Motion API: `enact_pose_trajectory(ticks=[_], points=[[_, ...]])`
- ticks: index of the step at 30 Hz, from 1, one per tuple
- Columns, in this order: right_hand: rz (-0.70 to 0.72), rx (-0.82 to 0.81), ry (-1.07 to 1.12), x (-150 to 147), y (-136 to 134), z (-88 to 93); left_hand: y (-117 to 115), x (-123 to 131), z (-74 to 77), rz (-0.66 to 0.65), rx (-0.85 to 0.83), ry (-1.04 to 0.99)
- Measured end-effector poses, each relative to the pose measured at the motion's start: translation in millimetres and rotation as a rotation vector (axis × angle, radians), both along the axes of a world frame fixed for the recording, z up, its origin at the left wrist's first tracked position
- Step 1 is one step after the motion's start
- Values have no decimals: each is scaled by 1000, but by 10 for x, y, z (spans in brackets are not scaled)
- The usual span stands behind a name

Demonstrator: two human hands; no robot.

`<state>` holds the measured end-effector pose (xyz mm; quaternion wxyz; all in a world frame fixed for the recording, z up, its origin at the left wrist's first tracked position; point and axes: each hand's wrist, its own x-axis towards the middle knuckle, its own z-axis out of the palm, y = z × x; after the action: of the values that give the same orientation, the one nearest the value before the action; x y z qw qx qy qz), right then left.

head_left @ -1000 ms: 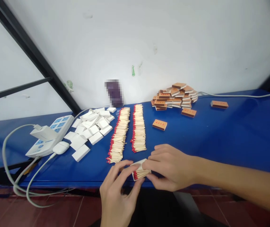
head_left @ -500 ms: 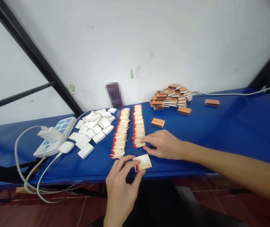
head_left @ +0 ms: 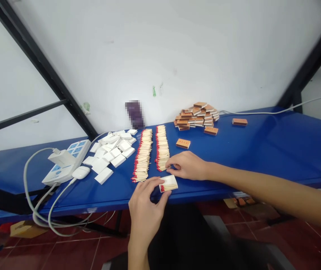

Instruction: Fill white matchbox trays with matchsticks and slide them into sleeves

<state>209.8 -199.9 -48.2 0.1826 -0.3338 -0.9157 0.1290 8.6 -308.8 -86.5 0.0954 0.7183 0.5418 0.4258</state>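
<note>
My left hand grips a small white matchbox tray between thumb and fingers at the table's front edge. Some red-tipped matches lie along the tray's near side. Just beyond it, my right hand pinches at the stick ends of matches at the near end of the right-hand row. How many sticks are between those fingertips is hidden. A second row of matches runs alongside on the left. An orange matchbox lies just past my right hand.
Left of the rows lies a heap of white trays. A power strip with a charger and cables stands further left. Orange matchboxes are piled by the wall, with two loose ones nearby. A blurred dark object leans against the wall.
My right thumb and fingers have closed together on the near end of the right row. My left fingers have shifted off the matches to the tray's edge. The view has turned slightly.
</note>
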Motion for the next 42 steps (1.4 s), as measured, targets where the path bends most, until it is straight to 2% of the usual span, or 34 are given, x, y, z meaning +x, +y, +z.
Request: enact_pose_trajectory(ticks=[17, 29, 42], points=[[40, 4, 36, 48, 56, -27, -9, 11, -7, 46, -22, -2], [61, -64, 72, 57, 47, -23, -31, 25, -56, 50, 83, 8], [91, -53, 98, 75, 39, -2, -54, 22, -78, 85, 34, 37]])
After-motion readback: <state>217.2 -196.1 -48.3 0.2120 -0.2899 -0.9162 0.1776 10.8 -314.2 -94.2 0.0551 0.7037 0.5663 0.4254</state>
